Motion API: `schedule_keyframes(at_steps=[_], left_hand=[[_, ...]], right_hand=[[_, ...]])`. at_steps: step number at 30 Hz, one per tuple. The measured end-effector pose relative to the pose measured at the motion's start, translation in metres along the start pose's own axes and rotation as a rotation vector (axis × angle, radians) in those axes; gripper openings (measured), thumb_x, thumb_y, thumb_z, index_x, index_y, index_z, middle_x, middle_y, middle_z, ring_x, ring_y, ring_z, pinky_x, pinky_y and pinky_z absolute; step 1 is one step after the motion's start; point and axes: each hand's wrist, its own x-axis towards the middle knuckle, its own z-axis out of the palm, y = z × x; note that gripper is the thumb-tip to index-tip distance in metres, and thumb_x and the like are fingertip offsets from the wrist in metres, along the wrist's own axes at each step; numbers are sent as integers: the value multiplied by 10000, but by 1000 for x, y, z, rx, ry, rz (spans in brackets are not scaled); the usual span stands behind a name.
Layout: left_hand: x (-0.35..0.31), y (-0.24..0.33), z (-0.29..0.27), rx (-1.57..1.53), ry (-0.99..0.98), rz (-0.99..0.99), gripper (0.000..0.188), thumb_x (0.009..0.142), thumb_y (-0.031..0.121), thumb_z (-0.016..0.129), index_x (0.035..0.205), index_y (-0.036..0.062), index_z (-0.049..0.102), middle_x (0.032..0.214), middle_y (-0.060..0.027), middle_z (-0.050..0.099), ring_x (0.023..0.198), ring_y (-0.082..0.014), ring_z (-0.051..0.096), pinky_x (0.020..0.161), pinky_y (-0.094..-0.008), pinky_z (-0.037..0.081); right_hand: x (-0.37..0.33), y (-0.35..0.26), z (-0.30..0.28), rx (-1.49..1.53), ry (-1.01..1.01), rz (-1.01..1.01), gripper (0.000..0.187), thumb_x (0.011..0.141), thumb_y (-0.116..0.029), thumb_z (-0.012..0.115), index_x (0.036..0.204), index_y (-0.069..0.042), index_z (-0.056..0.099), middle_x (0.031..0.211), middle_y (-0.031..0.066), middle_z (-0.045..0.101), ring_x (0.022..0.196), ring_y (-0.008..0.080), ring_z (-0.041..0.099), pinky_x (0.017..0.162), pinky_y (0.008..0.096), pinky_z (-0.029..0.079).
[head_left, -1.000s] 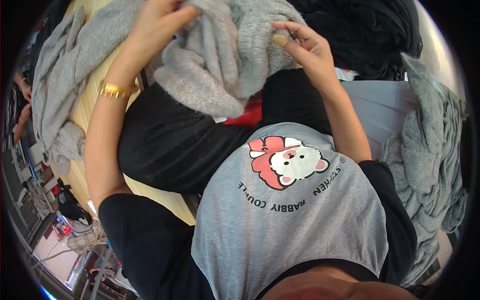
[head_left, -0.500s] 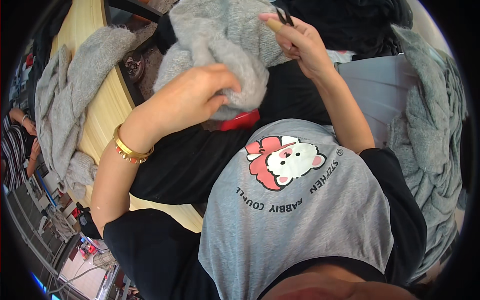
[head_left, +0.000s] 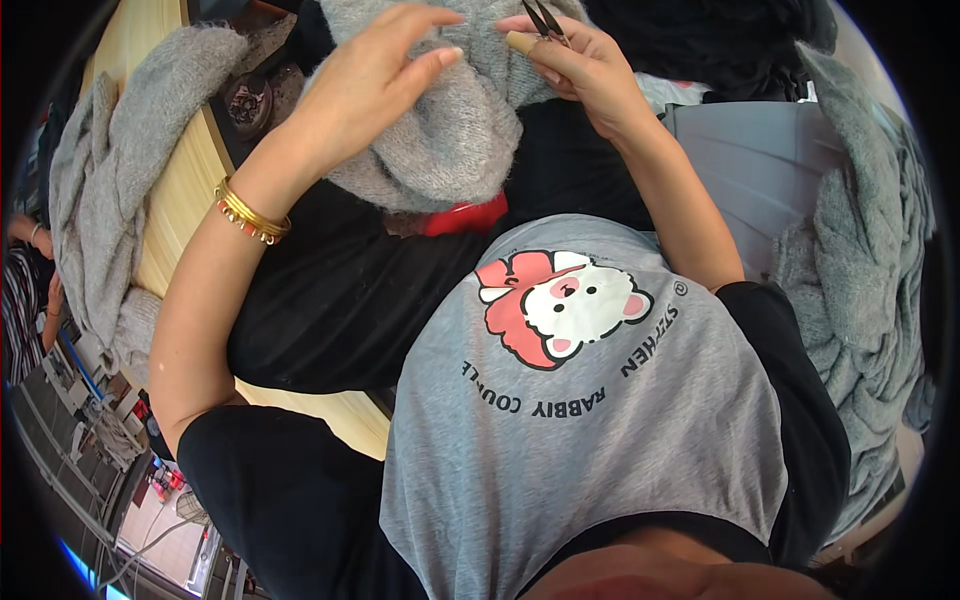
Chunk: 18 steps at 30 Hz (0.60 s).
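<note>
A fuzzy light grey knit garment (head_left: 440,150) lies bunched over my lap at the top middle. My left hand (head_left: 375,85) is over its left part, thumb and forefinger apart, with no cloth gripped between them. My right hand (head_left: 590,80) is at the garment's right side, its fingers curled round small thread snips (head_left: 545,22). Their dark pointed blades stick up past my fingers and stand apart. A tan finger cover (head_left: 522,42) sits on my right thumb. Gold bangles and a beaded bracelet (head_left: 245,215) circle my left wrist.
More grey knitwear (head_left: 130,170) drapes over a pale wooden table (head_left: 185,215) on the left. At the right, a grey plastic bin (head_left: 735,150) stands beside another heap of grey knits (head_left: 850,270). Black cloth (head_left: 690,40) is piled at the far right. Something red (head_left: 465,215) shows below the garment.
My left hand has moved up and away from the garment's lower fold, and its fingers have spread. My right hand, still holding the snips, has shifted slightly left.
</note>
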Motion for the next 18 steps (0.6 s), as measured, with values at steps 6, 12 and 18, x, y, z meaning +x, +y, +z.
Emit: schedule_keyframes(at_steps=[6,12,18], left_hand=[[-7,-11,7,23,-241,-187,361,920,285,634,1130,-9,639,846,-127,657,833,-294,650,778,-355,507],[-7,-10,-27,-525,-318,-425,239,828,176,725,1003,25,665,791,43,608,724,-41,532,681,-224,450],[-15,-5,-52,-690,-295,-396,179,876,93,665,1054,84,644,930,69,599,787,-17,516,719,-182,417]], right_hand=[[-7,-7,8,43,-19,85,243,917,-166,673,1131,-51,669,670,-81,503,536,9,384,478,188,243],[-8,-12,9,-108,-140,123,313,906,-200,670,1181,-50,661,637,-72,454,524,16,377,467,194,251],[-2,-9,11,-118,-313,301,288,920,-272,661,1066,-23,669,594,-97,382,501,-6,310,437,170,192]])
